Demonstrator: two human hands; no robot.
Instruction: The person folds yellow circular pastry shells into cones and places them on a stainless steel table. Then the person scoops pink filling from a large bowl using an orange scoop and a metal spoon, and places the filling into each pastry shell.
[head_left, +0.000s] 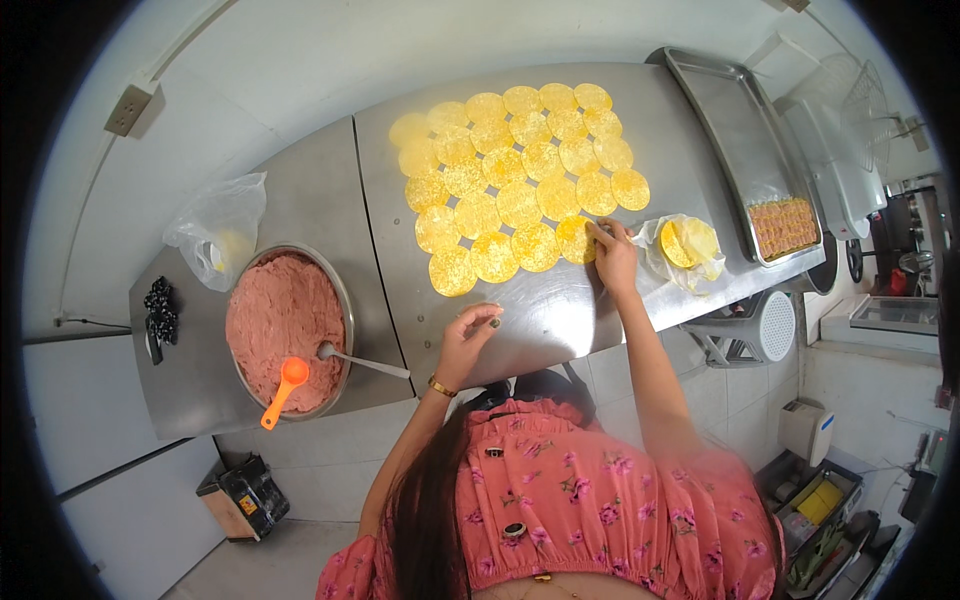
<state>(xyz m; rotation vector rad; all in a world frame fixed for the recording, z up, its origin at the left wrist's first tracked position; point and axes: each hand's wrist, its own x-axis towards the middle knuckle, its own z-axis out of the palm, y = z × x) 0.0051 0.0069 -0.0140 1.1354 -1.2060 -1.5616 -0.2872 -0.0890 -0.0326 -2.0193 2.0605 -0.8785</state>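
Several thin yellow dough wrappers (518, 203) lie in close rows on the steel table. My right hand (616, 258) is at the right end of the nearest row, its fingertips closed on the edge of a round dough wrapper (573, 240). Just right of that hand, a small stack of yellow wrappers (678, 243) sits in opened clear plastic (712, 268). Near the table's front edge is my left hand (466, 345), holding nothing, its fingers loosely bent and apart, below the rows.
To the left stands a big metal bowl (347, 345) of pink ground meat (280, 315), with an orange scoop (288, 388) and a metal spoon (362, 362). A plastic bag (218, 225) lies behind it. At right, a steel tray (712, 105) holds filled pieces (785, 228); a stool (765, 325) stands below.
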